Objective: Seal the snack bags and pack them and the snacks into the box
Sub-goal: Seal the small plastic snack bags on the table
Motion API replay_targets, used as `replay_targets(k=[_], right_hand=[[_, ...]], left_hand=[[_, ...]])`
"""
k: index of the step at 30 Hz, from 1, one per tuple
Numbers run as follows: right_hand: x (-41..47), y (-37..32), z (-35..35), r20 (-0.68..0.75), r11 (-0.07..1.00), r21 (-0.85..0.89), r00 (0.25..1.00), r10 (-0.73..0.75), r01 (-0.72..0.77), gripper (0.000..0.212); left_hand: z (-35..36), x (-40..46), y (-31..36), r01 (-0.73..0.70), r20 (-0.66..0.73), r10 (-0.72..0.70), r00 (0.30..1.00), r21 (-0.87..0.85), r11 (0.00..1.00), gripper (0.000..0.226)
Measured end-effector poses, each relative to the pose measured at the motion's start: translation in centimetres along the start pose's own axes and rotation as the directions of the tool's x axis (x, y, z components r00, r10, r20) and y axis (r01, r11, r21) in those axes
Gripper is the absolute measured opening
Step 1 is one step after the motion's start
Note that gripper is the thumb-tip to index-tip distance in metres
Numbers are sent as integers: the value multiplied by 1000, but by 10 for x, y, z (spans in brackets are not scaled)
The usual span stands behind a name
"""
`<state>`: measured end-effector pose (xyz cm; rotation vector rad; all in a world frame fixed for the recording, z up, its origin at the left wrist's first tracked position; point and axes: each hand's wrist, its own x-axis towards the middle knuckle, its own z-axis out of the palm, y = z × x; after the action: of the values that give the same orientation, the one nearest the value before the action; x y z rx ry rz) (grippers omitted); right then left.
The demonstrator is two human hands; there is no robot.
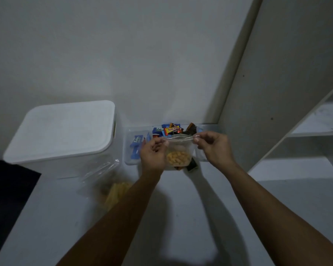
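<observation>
I hold a small clear zip bag [178, 150] with orange puffed snacks in its bottom, lifted above the white table. My left hand [154, 153] pinches the left end of its zip strip. My right hand [212, 145] pinches the right end. The strip is stretched between them. Behind the bag lies a clear tray [129, 148] with several wrapped snacks [172, 129] in blue, red and black. A second clear bag [104, 181] with yellow sticks lies on the table at the left. The white box [63, 135] with its lid on stands at the back left.
A white wall rises behind the table. White shelves [304, 131] stand at the right. A dark object [6, 198] sits at the left edge of the table [181, 217].
</observation>
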<state>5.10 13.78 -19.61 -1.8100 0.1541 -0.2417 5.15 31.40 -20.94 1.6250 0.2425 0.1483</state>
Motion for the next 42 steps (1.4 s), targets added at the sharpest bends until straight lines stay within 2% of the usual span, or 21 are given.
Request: replay_targets(k=[6,11,14,17,21,24,26,31,36,42], right_hand=[[1,-20,11,23,999,5,999,-40,40,4],[0,-30,14,20,993,-86,997,-79,80,12],[-3,-34,15,22,993,-82,996,-89,90,21],[-6,-40,12,109,993,-44,989,-103,108,20],[-3,-46,8,135,991,-71,986,-103,113,11],[-2,-46,7,112,993,-31,988,-107,111,16],[-4,-44,5,136,995,-2,985,-101,103,7],[-6,-46,-1,243,997,-19,968,-66,73,7],[-8,-53,0,174,995,-52,982,-78,89,6],[-10,-48,-3,281,994,-104,960,-5,35,13]], left_hand=[[-18,-1,18,-10,-17,8,1000,-83,996,9],[-21,-8,29,-35,-60,31,998,-78,996,6],[-19,-8,37,-48,-110,37,993,-95,994,5],[-18,-6,44,-48,-128,34,991,-109,993,3],[-17,-8,47,-65,-76,57,995,-109,992,3],[-18,-8,48,-46,25,51,998,-164,985,7],[-17,-8,50,-39,77,51,996,-150,988,13],[-10,-11,54,-39,54,43,998,-72,997,23],[-11,-15,54,-44,144,46,989,-20,999,11],[-8,-15,53,-57,147,47,988,63,996,23]])
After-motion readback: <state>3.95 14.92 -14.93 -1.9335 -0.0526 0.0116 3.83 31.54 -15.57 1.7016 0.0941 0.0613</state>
